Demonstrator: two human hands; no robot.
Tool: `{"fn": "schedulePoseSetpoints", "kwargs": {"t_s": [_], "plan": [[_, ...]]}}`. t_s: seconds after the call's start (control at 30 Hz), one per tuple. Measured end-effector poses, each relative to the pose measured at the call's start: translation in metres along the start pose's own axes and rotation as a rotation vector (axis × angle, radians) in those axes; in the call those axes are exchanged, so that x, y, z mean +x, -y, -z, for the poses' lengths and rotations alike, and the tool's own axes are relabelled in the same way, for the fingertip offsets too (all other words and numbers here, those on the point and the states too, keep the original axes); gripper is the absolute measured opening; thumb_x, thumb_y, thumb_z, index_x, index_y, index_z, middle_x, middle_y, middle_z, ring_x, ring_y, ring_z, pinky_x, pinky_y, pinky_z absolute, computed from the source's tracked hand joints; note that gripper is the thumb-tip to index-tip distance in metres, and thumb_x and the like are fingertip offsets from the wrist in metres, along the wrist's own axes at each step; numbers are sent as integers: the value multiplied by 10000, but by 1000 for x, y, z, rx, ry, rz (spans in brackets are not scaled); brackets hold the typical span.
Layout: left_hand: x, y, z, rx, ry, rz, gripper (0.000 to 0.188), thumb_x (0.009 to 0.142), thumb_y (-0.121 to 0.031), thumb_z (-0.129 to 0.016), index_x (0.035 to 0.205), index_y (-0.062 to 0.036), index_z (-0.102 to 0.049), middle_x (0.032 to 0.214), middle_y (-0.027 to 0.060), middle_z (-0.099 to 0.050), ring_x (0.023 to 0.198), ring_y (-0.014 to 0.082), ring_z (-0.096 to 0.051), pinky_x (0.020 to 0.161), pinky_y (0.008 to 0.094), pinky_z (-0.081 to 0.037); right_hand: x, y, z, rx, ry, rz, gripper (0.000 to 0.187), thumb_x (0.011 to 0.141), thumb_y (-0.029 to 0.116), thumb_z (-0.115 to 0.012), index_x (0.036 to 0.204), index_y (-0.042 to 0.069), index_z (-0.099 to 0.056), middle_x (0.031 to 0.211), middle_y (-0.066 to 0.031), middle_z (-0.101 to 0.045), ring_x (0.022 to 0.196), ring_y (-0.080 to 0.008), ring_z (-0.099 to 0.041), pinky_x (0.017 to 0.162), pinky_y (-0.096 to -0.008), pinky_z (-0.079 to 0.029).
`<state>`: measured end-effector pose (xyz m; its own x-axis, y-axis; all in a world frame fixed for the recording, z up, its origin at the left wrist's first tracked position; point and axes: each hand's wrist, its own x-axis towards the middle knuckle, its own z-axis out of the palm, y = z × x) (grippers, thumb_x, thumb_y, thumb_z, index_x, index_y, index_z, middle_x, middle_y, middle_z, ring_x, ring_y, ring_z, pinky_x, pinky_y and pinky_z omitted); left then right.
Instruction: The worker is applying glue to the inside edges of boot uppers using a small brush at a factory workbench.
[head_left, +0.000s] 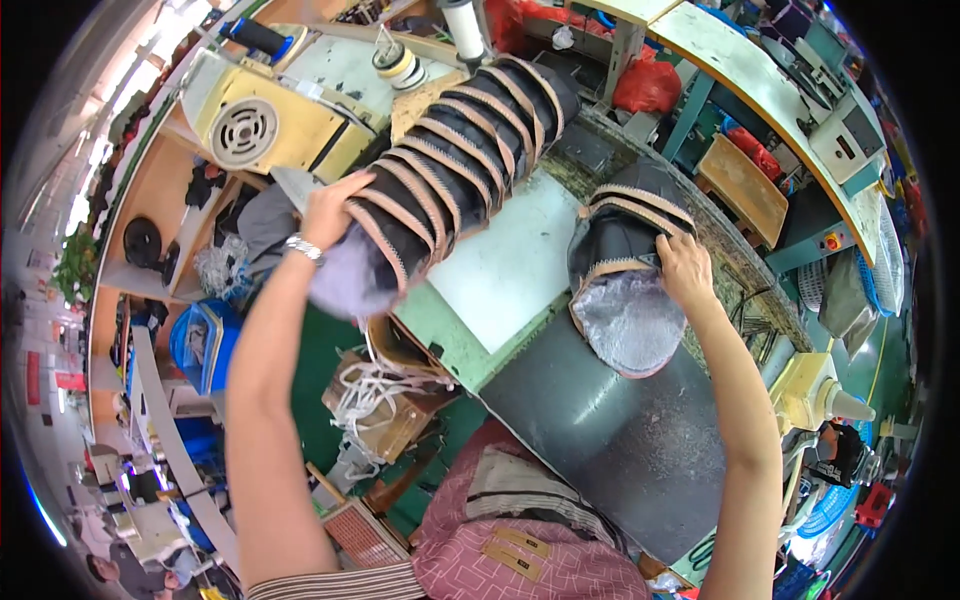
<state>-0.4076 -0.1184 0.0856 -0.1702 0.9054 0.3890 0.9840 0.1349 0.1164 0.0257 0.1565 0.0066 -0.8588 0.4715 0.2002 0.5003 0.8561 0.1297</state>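
Note:
A long row of nested black shoe uppers (455, 150) with tan stitched edges runs up and to the right over the workbench. My left hand (335, 212) grips its near end by the rim, where a greyish-purple fleecy lining (350, 272) shows. To the right, my right hand (686, 270) is closed on the edge of a shorter stack of similar uppers (610, 235). This stack's grey plush lining (632, 320) faces me. My fingertips are partly hidden behind the rims on both sides. Under and between the two stacks lies a pale sheet (505, 265) on the bench.
A cream sewing machine (280, 120) with a round vent stands at upper left, near thread spools (400, 68). The dark bench top (600, 430) lies before me. Below left are a box with white straps (385, 405) and a blue bin (228, 345). Another person (125, 575) appears at lower left.

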Motion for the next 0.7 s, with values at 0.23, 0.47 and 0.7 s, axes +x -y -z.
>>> {"fn": "schedulePoseSetpoints", "kwargs": {"t_s": [0.23, 0.47, 0.7], "plan": [[-27, 20, -73, 284, -108, 343, 621, 679, 34, -547, 1259, -76, -354, 1200, 172, -431, 1116, 341, -398, 921, 386, -341, -3, 4, 0, 33, -14, 22, 368, 581, 97, -635, 925, 54, -510, 781, -65, -564, 866, -236, -528, 679, -345, -443], [-52, 21, -59, 358, -207, 562, 557, 730, -51, -544, 1242, 2, -329, 1215, 192, -418, 1085, 311, -443, 911, 394, -355, 5, 12, 63, -18, 133, -20, 73, 624, 95, -560, 668, 38, -568, 680, -100, -607, 791, -271, -578, 637, -365, -471], [-74, -38, -72, -1964, -337, 1181, 436, 836, -249, -550, 1217, -71, -435, 1211, 128, -490, 1083, 309, -478, 945, 459, -372, -77, 41, 92, -30, 400, -56, 98, 628, 100, -553, 626, 21, -610, 643, -157, -610, 664, -285, -618, 585, -366, -490]]}}
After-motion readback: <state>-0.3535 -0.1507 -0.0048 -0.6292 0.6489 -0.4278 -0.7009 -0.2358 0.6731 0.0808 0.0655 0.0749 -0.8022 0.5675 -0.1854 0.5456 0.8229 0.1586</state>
